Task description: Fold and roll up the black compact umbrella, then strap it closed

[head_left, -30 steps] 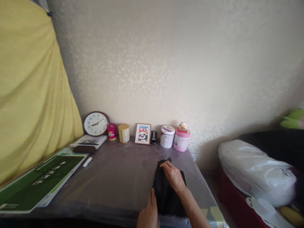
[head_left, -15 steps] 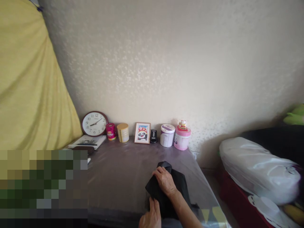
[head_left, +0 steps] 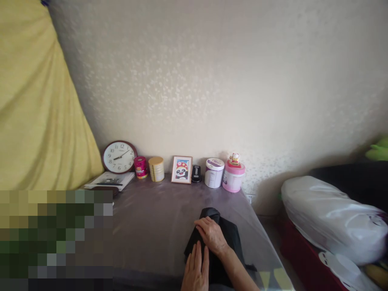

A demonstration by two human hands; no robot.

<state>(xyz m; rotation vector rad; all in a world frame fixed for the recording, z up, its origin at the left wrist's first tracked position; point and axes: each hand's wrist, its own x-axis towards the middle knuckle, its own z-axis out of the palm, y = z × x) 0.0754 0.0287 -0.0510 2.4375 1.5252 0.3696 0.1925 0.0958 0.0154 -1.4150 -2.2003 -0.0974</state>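
A piece of black cloth (head_left: 230, 234), bunched and folded, lies near the front edge of the covered table; I cannot tell what sort of item it is. My right hand (head_left: 210, 236) rests over its upper part, fingers bent together and gripping the fabric just below a raised fold. Lower and to the left, my left hand (head_left: 195, 268) lies flat on the cloth, its fingers stretched forward toward the right hand. The right forearm covers part of the cloth.
Along the wall stand a clock (head_left: 119, 157), a pink tin (head_left: 140, 167), a yellow tin (head_left: 156, 169), a framed panda picture (head_left: 182, 169), a black device (head_left: 196, 173) and two tubs (head_left: 214, 173). A white plastic bag (head_left: 330, 214) sits right of the table. Pixelation hides the lower left.
My left hand has moved up and forward onto the cloth, its fingers now flatter. The right hand has shifted slightly down, and the cloth's left corner has drawn in.
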